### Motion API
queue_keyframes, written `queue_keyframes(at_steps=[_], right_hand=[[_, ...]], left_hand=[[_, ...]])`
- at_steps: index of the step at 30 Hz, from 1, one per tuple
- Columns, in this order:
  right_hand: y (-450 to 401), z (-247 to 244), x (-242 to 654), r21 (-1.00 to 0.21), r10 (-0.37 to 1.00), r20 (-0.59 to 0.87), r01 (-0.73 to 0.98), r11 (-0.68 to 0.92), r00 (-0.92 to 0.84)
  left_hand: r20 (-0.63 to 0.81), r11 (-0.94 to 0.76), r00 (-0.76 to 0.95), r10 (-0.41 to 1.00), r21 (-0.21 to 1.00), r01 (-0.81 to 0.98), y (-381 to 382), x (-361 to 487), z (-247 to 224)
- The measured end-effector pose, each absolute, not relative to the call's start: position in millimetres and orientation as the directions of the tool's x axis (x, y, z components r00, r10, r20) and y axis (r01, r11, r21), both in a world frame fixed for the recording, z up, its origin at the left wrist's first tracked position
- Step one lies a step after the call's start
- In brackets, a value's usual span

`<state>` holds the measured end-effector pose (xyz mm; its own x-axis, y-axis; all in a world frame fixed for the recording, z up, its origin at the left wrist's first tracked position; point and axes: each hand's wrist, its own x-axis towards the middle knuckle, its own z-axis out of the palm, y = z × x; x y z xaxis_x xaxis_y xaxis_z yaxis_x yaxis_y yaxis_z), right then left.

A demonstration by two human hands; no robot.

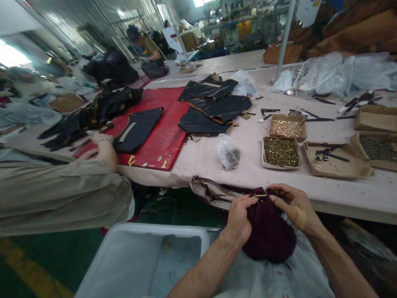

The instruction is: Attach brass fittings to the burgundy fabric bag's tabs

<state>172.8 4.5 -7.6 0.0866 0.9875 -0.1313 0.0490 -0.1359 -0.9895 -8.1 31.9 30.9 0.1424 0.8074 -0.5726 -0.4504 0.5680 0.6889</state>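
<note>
Maroon fabric piece (266, 231) near table edge (341, 198), brass fitting (259, 195) pinched between left hand (238, 219) and right hand (294, 207), attachment seemingly unfinished.

Worktable (217, 161), pale cloth top. Landmark: red board (161, 124), left part. On the board: dark fabric panel (136, 130). Just right of it: black cut pieces (214, 107), plastic bag (228, 152). Further right: cardboard trays of brass hardware (281, 152).

**Both hands working a brass clasp on maroon fabric**

The left hand (240, 217) and right hand (293, 205) are pinching a small brass clasp (259, 195) on a maroon bag (268, 234) at the table (341, 194) edge; trays of rivets (281, 152) are sitting beyond.
</note>
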Motion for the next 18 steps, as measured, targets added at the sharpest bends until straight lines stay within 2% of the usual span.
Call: queue_keyframes(at_steps=[3,5,9,11,12,14,16,18], right_hand=[[7,-13,171,-0.988,0.985,-0.155,0.015,-0.157,0.075],[10,-12,169,-0.988,0.986,-0.155,0.002,-0.155,0.064],[23,-3,176,-0.991,0.990,-0.132,0.029,-0.131,-0.042],[35,2,190,-0.990,0.991,-0.121,0.085,-0.116,-0.053],[44,5,200,-0.984,0.995,-0.103,0.149,-0.099,-0.019],[65,9,224,-0.908,0.996,-0.022,0.416,-0.059,0.092],[90,11,248,-0.711,0.985,0.070,0.701,-0.060,0.155],[115,12,265,-0.552,0.988,0.078,0.831,-0.069,0.134]], left_hand=[[-0.579,0.614,0.235,0.780,0.641,-0.460,34,-10,34],[-0.551,0.628,0.303,0.777,0.650,-0.428,36,-12,38],[-0.516,0.582,0.270,0.813,0.728,-0.363,42,-15,40],[-0.531,0.597,0.273,0.803,0.715,-0.364,45,-16,37],[-0.542,0.610,0.281,0.792,0.699,-0.373,46,-16,35],[-0.572,0.624,0.257,0.779,0.664,-0.411,49,-17,32],[-0.610,0.605,0.160,0.776,0.649,-0.460,51,-18,30],[-0.630,0.599,0.118,0.768,0.639,-0.483,53,-18,30]])
